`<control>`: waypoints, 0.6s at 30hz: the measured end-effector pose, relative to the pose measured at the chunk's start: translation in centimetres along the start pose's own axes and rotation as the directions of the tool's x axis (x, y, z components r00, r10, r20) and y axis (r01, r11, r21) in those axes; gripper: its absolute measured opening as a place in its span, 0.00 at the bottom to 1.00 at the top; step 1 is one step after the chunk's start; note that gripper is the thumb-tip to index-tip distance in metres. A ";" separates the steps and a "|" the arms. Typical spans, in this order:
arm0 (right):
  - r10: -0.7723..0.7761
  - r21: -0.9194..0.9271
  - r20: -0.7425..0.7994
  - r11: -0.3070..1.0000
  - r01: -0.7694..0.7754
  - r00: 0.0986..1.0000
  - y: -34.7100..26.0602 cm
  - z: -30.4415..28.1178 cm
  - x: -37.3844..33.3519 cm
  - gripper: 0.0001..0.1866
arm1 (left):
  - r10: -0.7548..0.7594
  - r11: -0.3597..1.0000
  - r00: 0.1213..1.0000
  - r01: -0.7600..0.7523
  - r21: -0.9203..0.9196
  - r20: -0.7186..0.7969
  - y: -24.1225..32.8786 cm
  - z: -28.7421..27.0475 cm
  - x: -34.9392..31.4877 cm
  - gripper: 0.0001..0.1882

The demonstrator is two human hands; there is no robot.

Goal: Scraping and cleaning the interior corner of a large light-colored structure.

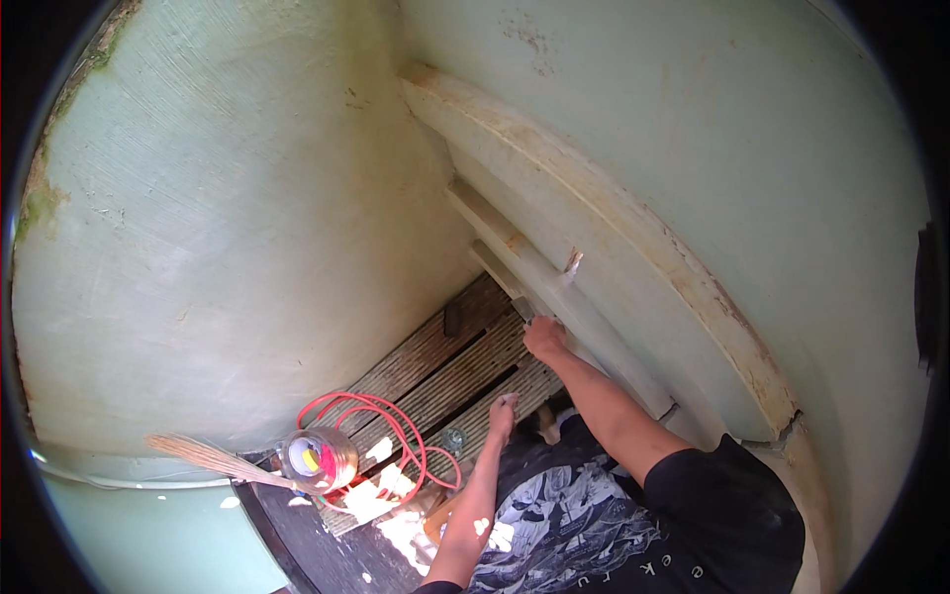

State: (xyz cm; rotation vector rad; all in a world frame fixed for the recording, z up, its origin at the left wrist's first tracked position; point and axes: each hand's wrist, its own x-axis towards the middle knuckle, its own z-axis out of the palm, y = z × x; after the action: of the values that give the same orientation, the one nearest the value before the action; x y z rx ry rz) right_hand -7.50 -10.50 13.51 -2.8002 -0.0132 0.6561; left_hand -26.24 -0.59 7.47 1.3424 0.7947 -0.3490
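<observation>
My right hand (pixel 545 338) reaches out to the foot of the stepped wall, its fingers closed. Just beyond the knuckles is a small flat grey piece (pixel 522 308). Whether the hand grips it, I cannot tell. Closer to my body, my left hand (pixel 503 416) is closed above the slatted wooden boards (pixel 455 361). Something whitish shows at its fingertips, too small to name. A pale ledge (pixel 584 302) runs along the wall beside my right forearm, with a light chipped patch (pixel 574 260) standing out on it.
A red hose (pixel 421 436) lies coiled on the boards, around a clear tub (pixel 341 457) with coloured things inside. Beside the tub rests a straw broom (pixel 213 458). A small glass jar (pixel 453 439) stands by my left forearm. Pale green walls (pixel 247 228) close in the corner.
</observation>
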 end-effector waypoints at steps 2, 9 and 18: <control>-0.043 -0.048 0.033 0.998 0.045 0.999 0.3 0.0 0.0 0.21 | 0.024 1.000 0.999 -0.025 -0.009 -0.036 -0.7 -0.1 0.2 0.12; -0.021 0.002 0.002 1.000 0.021 1.000 -0.6 0.1 0.7 0.21 | 0.137 0.989 0.990 -0.135 0.066 -0.022 -2.0 -0.7 0.9 0.13; -0.074 -0.087 -0.112 0.994 0.065 0.991 -0.2 1.9 2.3 0.21 | 0.214 0.976 0.958 -0.219 -0.003 -0.193 -0.4 0.3 0.2 0.08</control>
State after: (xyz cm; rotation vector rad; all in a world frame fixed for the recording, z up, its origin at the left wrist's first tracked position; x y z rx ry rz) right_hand -6.23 -9.62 10.87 -2.8983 -0.1182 0.4883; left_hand -26.28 -0.90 7.03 1.4391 0.7990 -0.0366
